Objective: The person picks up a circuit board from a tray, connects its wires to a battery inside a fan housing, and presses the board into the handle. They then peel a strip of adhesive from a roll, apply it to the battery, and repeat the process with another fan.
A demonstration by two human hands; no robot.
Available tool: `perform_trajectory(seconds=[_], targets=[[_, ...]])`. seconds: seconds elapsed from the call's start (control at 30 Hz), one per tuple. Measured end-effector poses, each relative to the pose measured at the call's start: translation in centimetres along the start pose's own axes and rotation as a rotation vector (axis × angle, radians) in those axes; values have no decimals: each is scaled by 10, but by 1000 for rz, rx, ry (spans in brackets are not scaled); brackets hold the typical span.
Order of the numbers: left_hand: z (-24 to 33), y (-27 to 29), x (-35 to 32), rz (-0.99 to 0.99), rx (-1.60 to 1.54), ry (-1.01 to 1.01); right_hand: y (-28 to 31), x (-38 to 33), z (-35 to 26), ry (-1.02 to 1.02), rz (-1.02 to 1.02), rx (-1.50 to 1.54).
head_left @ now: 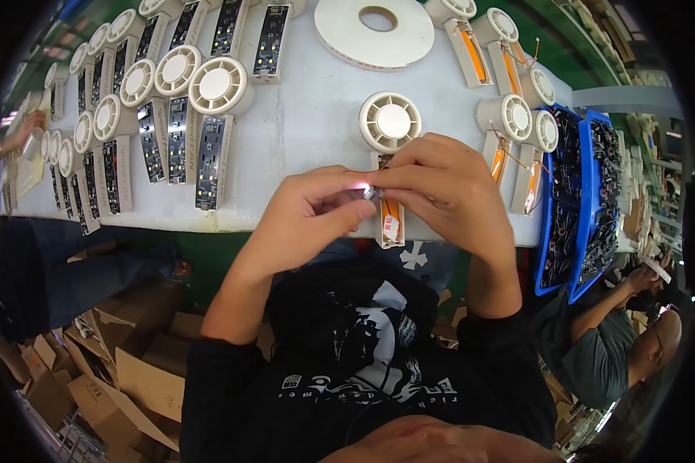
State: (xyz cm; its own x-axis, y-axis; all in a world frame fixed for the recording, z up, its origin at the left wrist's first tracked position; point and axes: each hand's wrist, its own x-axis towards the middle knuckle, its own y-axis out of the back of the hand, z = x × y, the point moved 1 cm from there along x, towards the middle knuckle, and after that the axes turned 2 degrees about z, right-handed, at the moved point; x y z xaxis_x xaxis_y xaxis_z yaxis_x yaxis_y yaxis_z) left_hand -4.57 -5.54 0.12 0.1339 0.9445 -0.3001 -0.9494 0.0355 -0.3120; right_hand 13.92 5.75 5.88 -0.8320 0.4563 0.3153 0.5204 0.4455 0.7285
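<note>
A white handheld fan [390,123] lies in front of me at the table's near edge, its round grille away from me. Its handle [392,228] is an uncovered housing with wires and a white label with red marks inside. Over this handle both my hands meet. My left hand [305,212] is closed in a pinch on a small part with a bright light [367,190], mostly covered by fingers. My right hand [452,189] pinches at the same spot, its fingertips by a thin red wire [355,170]; what they grip is hidden.
Several fans with black circuit boards [212,162] stand in rows at left. Others with orange parts in their handles [500,160] lie at right. A large white tape roll [374,35] lies at the back. Blue trays [550,231] of dark parts adjoin the right edge. Other people work nearby.
</note>
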Motion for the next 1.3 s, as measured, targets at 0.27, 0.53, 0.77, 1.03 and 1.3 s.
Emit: perform_trajectory(seconds=[0.27, 0.53, 0.77, 1.03, 1.3], targets=[[-8, -18, 2, 82, 35, -478, 5, 6, -21, -108, 149, 22], [-5, -11, -1, 74, 202, -447, -10, 8, -12, 15, 105, 53], [-1, 3, 3, 6, -257, -94, -16, -2, -6, -173, 308, 187], [-3, 1, 8, 64, -285, -145, -18, 0, -15, -82, 218, 1], [-6, 4, 9, 32, -337, -151, -22, -3, -10, -176, 282, 147]])
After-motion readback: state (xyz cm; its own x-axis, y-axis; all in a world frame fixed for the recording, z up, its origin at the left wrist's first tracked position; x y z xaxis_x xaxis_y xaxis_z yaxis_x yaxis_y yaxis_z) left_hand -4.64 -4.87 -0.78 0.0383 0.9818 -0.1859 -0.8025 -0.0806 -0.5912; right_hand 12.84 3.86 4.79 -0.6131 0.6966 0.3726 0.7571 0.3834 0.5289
